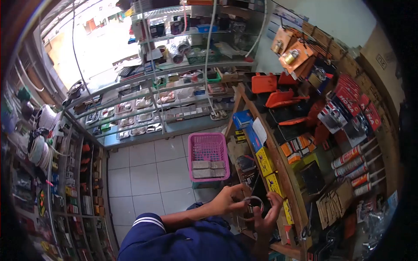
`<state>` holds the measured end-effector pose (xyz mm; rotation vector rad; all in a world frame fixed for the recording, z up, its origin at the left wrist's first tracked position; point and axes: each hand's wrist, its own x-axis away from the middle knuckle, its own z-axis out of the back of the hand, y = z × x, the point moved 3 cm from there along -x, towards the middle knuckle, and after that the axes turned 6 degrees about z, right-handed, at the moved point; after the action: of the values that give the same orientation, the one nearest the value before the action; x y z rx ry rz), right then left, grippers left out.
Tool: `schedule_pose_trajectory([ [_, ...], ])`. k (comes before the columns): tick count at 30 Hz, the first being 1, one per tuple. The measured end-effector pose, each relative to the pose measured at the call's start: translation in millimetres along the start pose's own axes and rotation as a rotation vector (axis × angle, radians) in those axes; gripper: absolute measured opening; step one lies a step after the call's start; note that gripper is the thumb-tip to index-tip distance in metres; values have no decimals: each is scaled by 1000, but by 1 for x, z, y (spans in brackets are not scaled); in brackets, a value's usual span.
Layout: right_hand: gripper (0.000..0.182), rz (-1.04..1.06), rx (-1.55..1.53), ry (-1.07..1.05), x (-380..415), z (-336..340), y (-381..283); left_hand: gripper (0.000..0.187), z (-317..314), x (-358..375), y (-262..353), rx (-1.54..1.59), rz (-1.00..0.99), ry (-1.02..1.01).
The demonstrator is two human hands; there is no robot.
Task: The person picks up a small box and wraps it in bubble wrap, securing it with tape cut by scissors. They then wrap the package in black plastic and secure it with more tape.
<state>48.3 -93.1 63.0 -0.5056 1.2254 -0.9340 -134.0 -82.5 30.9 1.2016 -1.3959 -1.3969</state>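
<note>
Between my two hands, in front of my chest, is a thin, pale ring [260, 201] that looks like a roll of tape. My left hand [228, 201] pinches its left side with bent fingers. On the other side, my right hand [268, 213] has its thumb and fingers curled around the ring's right edge. The lower part of the ring is partly hidden by the fingers. Just beyond my hands, yellow boxes [264, 161] stand along a wooden shelf's edge.
A pink basket [190, 145] with grey blocks [208, 169] stands on the tiled floor [143, 174]. To the right, a wooden counter [272, 143] bears orange cases [278, 99] and sealant tubes [350, 156]. Glass shelves [183, 115] run along the front, more racks [72, 178] on the left.
</note>
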Motion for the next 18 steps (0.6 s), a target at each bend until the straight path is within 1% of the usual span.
schedule_pose_trajectory([
  [1, 47, -49, -106, -113, -4, -3, 7, 28, 3, 2, 2, 1, -2, 17],
  [2, 47, -45, -115, -126, -5, -6, 6, 30, 5, 3, 2, -56, 38, -14],
  [3, 43, -134, -180, -186, -3, -10, 7, 32, 8, 4, 3, -113, 80, -49],
  [4, 40, -225, -242, -244, -2, -13, 8, 32, 11, 5, 4, -112, 82, -40],
  [5, 34, -129, -165, -270, -3, -16, 16, 33, 14, 5, 5, -56, 67, -19],
  [6, 34, -131, -165, -274, -6, -19, 16, 34, 17, 5, 8, -1, 52, -2],
  [7, 30, -59, -186, -303, -13, -23, 13, 34, 19, 3, 10, 3, 55, 0],
  [8, 26, 9, -204, -329, -20, -27, 9, 32, 24, 2, 18, -78, -134, 93],
  [9, 26, -2, -194, -326, -27, -30, 7, 31, 27, 2, 27, -154, -320, 179],
  [10, 24, 190, -157, -329, -34, -34, -2, 27, 33, 3, 33, -147, -246, 159],
  [11, 22, 381, -116, -329, -41, -38, -10, 26, 37, 6, 42, -167, -288, 189],
  [12, 22, 361, -95, -317, -48, -42, -12, 25, 40, 8, 53, -184, -326, 213],
  [13, 24, 492, -132, -317, -54, -46, -17, 25, 47, 9, 50, -171, -314, 185],
  [14, 27, 626, -172, -318, -58, -50, -21, 25, 53, 11, 47, -234, -403, 134],
  [15, 27, 607, -160, -309, -66, -53, -25, 24, 56, 11, 46, -295, -492, 88],
  [16, 29, 678, -180, -301, -74, -54, -35, 24, 58, 8, 50, -289, -484, 76],
  [17, 31, 754, -205, -298, -78, -53, -42, 25, 59, 8, 57, -251, -545, 101],
  [18, 31, 750, -204, -299, -80, -53, -43, 25, 61, 8, 66, -215, -610, 130],
])
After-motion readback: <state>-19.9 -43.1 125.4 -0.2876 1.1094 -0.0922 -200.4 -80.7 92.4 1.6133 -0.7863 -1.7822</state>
